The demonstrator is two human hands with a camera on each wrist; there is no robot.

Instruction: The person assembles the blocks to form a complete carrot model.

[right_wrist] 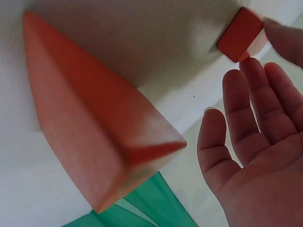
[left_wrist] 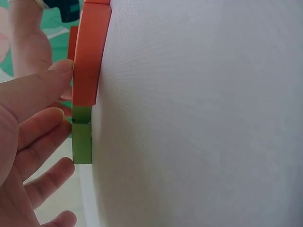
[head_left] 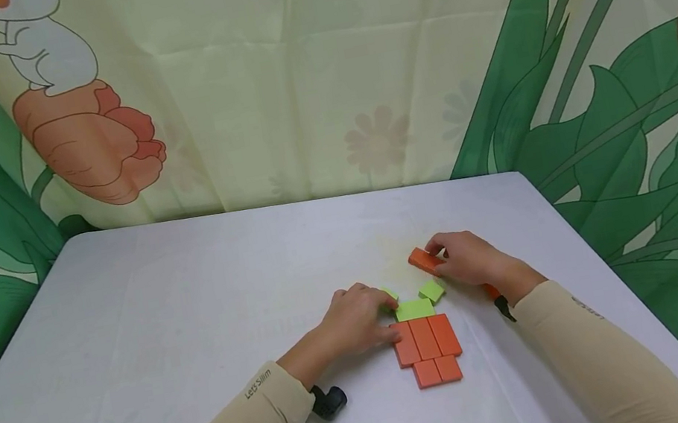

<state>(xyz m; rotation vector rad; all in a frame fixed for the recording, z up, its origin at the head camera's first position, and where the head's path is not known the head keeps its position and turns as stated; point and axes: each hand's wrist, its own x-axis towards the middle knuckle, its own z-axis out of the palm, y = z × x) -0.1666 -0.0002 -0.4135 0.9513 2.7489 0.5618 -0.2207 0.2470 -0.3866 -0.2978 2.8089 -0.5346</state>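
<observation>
My right grip (head_left: 466, 258) pinches an orange block (head_left: 424, 260) just beyond the laid pattern (head_left: 427, 348) on the counter (head_left: 192, 305), while my flat left fingers (head_left: 357, 314) steady it; a careless nudge could scatter the tiles.

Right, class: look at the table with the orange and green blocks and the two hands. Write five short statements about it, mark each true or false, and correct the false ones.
1. The right hand pinches an orange block. True.
2. Three long orange blocks lie side by side. True.
3. The green blocks sit below the orange ones, nearest the person. False: they sit on the far side.
4. The left hand is lifted clear of the blocks. False: its fingers touch them.
5. The table is white. True.
</observation>
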